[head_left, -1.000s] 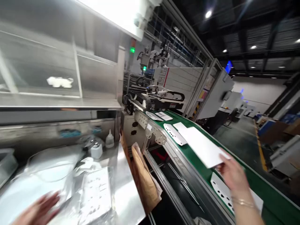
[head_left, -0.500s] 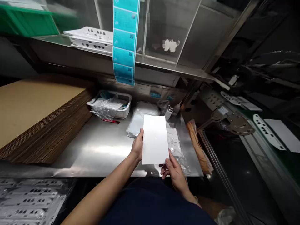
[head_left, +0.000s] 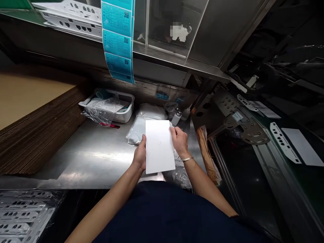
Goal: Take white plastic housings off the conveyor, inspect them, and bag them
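Observation:
A flat white rectangular panel [head_left: 159, 146] is held upright-facing above the steel worktop [head_left: 101, 158], in front of my body. My left hand [head_left: 140, 156] grips its left edge, thumb on the face. My right hand [head_left: 179, 140] grips the upper right edge; a thin bracelet sits on that wrist. Beneath and behind the panel lie clear plastic bags [head_left: 141, 126], one with a white perforated part inside at the lower right [head_left: 181, 172].
A stack of brown cardboard sheets [head_left: 32, 118] fills the left. A white tray with bagged items [head_left: 111, 106] and a red pen [head_left: 110, 125] sit behind. A teal label strip [head_left: 117, 40] hangs from the shelf. The green conveyor [head_left: 298, 148] with white parts runs on the right.
My right hand moved from the panel's bottom edge up to its upper right edge. The panel came slightly lower and nearer. One second ago I was taking it off the conveyor.

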